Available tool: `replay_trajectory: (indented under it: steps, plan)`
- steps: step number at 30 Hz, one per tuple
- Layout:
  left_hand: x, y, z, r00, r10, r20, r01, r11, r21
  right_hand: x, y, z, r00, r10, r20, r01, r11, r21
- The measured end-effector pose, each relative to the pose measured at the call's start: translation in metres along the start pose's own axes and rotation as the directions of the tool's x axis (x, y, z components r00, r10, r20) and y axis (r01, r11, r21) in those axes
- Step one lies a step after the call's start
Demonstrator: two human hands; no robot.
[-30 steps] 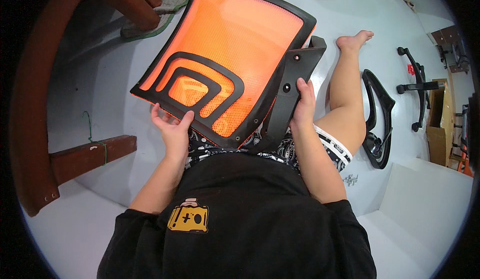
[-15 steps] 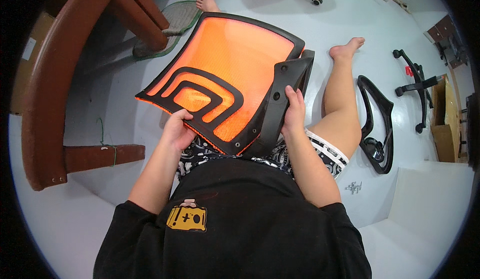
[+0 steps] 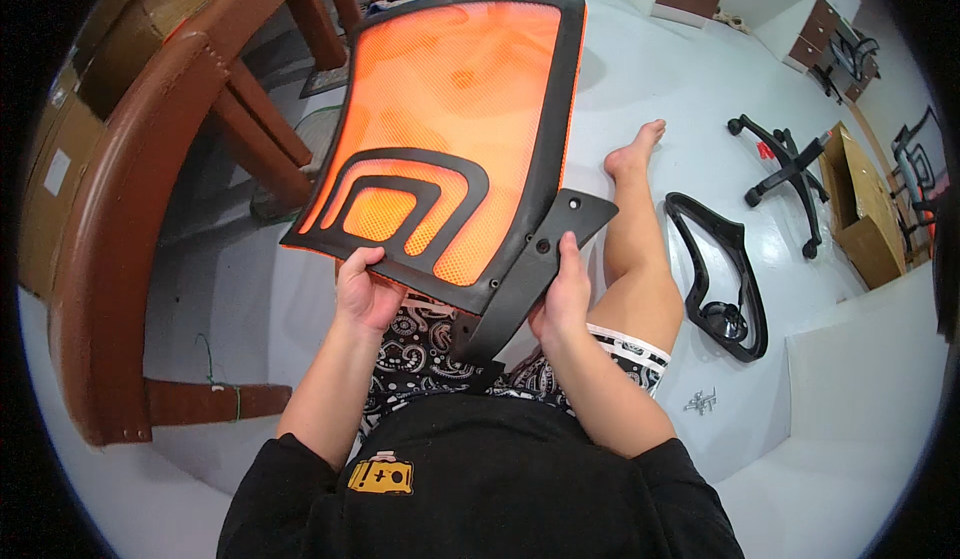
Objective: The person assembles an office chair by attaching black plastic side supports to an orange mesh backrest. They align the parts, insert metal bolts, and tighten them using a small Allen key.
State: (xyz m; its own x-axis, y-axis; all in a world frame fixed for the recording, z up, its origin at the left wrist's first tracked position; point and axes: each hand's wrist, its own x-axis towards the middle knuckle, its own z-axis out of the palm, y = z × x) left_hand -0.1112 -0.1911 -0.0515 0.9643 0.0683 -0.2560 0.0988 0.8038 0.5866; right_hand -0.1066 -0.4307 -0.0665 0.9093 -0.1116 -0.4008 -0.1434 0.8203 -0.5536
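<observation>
An orange mesh chair backrest (image 3: 450, 89) with a black frame tilts up in front of me, above my lap. Its lower edge is gripped by my left hand (image 3: 368, 294), thumb on top of the frame. My right hand (image 3: 562, 299) is closed around a curved black chair bracket (image 3: 520, 279) with screw holes, thumb along its face. The bracket lies against the backrest's lower right corner, overlapping the frame. Whether the two are fastened cannot be seen. The fingers under both parts are hidden.
On the floor to the right lie a black armrest loop (image 3: 750, 269) and a small pile of screws (image 3: 701, 401). Farther off are a black chair base (image 3: 795, 174) and a cardboard box (image 3: 865, 209). A brown wooden frame (image 3: 130, 189) stands at the left.
The backrest has turned more upright, and its far edge has risen in view. The bracket has swung down toward the lower right corner with my right hand. More of the room shows.
</observation>
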Motion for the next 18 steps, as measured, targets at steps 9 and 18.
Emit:
replay_trajectory:
  steps: [9, 18]
  plan:
    - [0.019, -0.012, 0.016, 0.982, -0.066, 0.175, 0.046, 0.992, 0.116, -0.058, 0.008, -0.028, 0.982, 0.187, 0.030, -0.168, 0.933, -0.319]
    - [0.016, -0.018, 0.014, 0.928, -0.046, 0.369, 0.037, 0.999, 0.030, -0.066, 0.011, -0.053, 0.920, 0.383, 0.078, -0.367, 0.915, -0.166]
